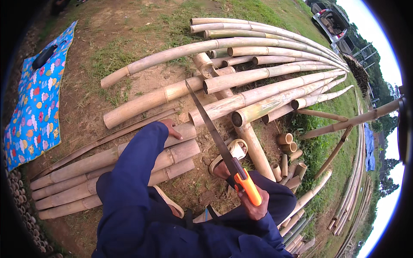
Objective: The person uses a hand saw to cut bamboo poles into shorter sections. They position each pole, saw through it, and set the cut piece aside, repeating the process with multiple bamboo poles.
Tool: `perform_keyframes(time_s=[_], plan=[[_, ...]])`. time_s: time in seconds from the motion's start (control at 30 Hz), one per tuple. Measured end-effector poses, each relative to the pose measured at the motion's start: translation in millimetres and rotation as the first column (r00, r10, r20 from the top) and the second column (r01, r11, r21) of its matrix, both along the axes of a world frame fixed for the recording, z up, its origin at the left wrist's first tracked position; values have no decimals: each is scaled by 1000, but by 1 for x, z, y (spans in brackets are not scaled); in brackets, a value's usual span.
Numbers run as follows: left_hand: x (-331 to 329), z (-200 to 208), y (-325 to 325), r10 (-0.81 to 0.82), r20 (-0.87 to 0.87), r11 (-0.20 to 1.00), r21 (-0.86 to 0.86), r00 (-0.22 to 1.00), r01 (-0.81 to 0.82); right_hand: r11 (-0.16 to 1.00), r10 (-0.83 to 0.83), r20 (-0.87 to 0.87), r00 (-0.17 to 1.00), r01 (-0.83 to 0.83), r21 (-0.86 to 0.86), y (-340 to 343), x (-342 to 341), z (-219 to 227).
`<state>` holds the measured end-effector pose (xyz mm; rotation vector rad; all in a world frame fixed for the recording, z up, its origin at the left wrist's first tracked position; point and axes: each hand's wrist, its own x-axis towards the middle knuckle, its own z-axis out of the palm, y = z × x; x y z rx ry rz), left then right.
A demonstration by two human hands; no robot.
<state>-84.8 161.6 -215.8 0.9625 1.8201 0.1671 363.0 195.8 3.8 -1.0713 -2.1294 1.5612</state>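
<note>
My right hand [257,205] is wrapped round the orange handle of a hand saw [248,189]. Its long dark blade points up and away to the left, crossing in front of a bamboo pole [223,105] in the view. My left hand [173,130] grips the near end of a cut bamboo pole [101,160], the top one of several lying side by side at my left. Part of that hand is hidden by its dark blue sleeve. The blade is apart from my left hand; whether it touches any bamboo I cannot tell.
Long bamboo poles [275,71] fan out ahead, resting on a thick cross pole [254,150]. Short bamboo pieces [286,148] stand at the right, near a pole frame [335,124]. A blue patterned mat [36,103] lies left. A vehicle [329,21] is parked far off.
</note>
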Motion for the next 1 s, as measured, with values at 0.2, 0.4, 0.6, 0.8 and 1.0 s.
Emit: perform_keyframes(time_s=[0.2,0.4,0.6,0.8,1.0], plan=[[4,-38,-5,131,-12,990,55,991,-130,977,115,44,992,-121,178,9,-15,7],[27,3,-17,110,-45,983,152,993,-102,955,145,9,989,-143,260,10,-22,1],[62,3,-28,188,-418,970,222,889,-101,951,160,38,986,-164,263,10,-30,2],[69,-3,-26,207,-449,959,270,869,-89,954,171,99,980,-190,234,15,-43,-13],[75,-12,-26,229,-515,942,332,826,-54,935,164,135,977,-198,296,17,-54,-33]])
